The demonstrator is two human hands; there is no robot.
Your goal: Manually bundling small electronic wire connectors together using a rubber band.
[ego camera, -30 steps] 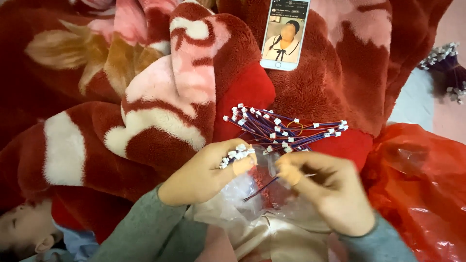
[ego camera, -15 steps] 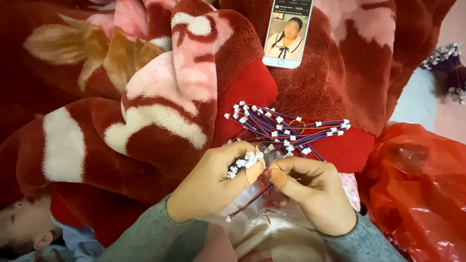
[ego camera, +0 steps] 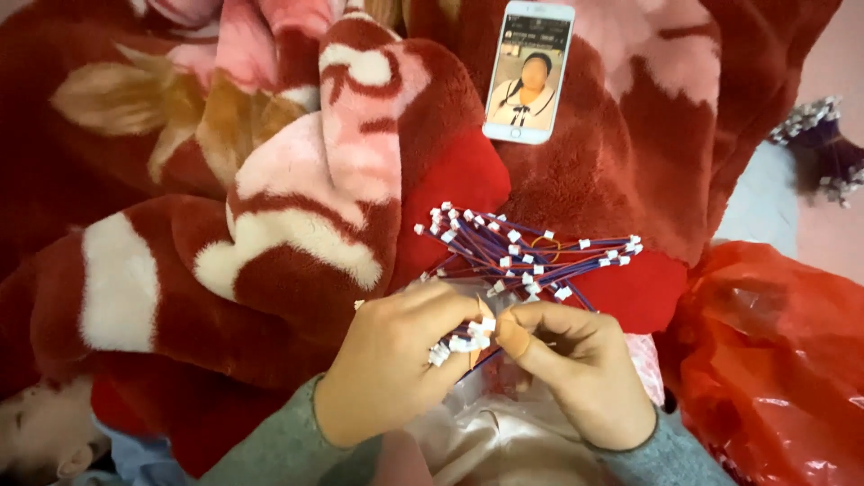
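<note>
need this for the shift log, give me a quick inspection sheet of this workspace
surface: red plush blanket with pink and white flower pattern, rumpled.
job's things: small bunch of white-tipped wires pinched between both hands; loose pile of purple wires with white connectors on the blanket just beyond.
clutter: phone lying screen up; red plastic bag at right; clear plastic bag under the hands.
grippers: left hand and right hand, fingertips meeting on the bunch.
cables: another wire bundle at far right edge.
surroundings: part of another person at the lower left corner, grey sleeves.
</note>
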